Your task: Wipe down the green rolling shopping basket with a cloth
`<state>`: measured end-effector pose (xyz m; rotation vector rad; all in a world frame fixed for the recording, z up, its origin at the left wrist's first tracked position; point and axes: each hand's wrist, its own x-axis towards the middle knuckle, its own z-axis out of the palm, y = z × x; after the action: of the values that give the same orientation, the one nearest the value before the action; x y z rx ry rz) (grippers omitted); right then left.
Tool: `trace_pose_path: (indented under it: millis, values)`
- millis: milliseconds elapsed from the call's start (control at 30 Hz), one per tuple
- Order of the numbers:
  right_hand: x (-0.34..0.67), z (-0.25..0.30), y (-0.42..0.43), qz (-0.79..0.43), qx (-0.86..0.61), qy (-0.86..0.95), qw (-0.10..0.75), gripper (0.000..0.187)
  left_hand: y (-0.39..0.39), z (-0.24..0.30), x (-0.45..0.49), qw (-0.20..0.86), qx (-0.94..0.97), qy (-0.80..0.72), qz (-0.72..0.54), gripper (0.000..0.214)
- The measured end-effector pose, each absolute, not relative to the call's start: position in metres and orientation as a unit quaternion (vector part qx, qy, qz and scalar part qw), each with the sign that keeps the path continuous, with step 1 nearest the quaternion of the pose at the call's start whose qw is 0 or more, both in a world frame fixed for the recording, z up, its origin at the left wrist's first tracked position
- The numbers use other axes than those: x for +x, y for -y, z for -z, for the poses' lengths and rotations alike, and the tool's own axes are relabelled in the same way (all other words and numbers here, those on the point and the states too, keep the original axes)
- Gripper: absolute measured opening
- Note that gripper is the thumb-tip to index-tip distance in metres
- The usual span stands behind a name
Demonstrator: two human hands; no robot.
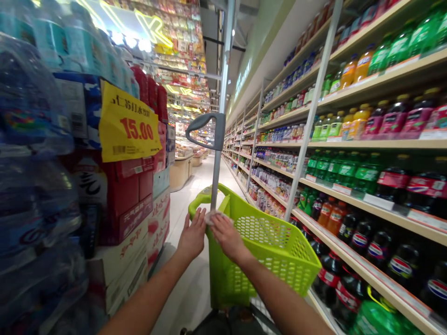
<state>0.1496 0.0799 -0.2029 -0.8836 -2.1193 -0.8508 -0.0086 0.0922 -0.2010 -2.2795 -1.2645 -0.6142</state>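
Note:
A lime-green plastic shopping basket [275, 260] with a tall grey pull handle [204, 129] stands in front of me in a shop aisle. My left hand [192, 235] lies flat on the basket's near rim, fingers stretched out. My right hand [226, 235] rests on the same rim beside it, fingers pressing a small pale cloth or wipe [213, 216] against the rim at the foot of the handle's pole. The two hands nearly touch. The basket looks empty inside.
On the right run long shelves of bottled drinks [366, 172], dark cola bottles lowest. To the left stand stacked water packs [31, 177] and red cartons with a yellow price sign [127, 123] reading 15.00. The pale floor aisle [202, 177] runs ahead between them.

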Motion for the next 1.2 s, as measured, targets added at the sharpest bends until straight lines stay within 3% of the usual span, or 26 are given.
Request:
trace_pose_path:
  millis: [133,233,467,700,900,1100,1200]
  values:
    - [0.158,0.314,-0.056,0.29,-0.401,0.796,0.349,0.033,-0.093,0.202,-0.01,0.233,-0.828,0.454,0.232,0.063]
    - [0.16,0.348,-0.042,0.27,-0.4,0.809,0.335,0.029,-0.094,0.202,-0.012,0.238,-0.828,0.452,0.23,0.064]
    - [0.172,0.281,-0.038,0.283,-0.458,0.726,0.429,0.039,-0.082,0.205,0.0,0.23,-0.808,0.469,0.273,0.065]
    - [0.197,0.344,-0.017,0.261,-0.47,0.76,0.365,0.034,-0.069,0.215,0.035,0.256,-0.855,0.364,0.266,0.063]
    - [0.238,0.309,-0.005,0.291,-0.537,0.664,0.432,0.044,-0.07,0.227,0.066,0.238,-0.88,0.361,0.198,0.056]
    - [0.262,0.354,0.014,0.299,-0.538,0.698,0.365,0.041,-0.064,0.232,0.078,0.231,-0.883,0.378,0.157,0.057]
    - [0.267,0.345,0.022,0.287,-0.568,0.678,0.367,0.044,-0.061,0.234,0.086,0.228,-0.892,0.364,0.144,0.058]
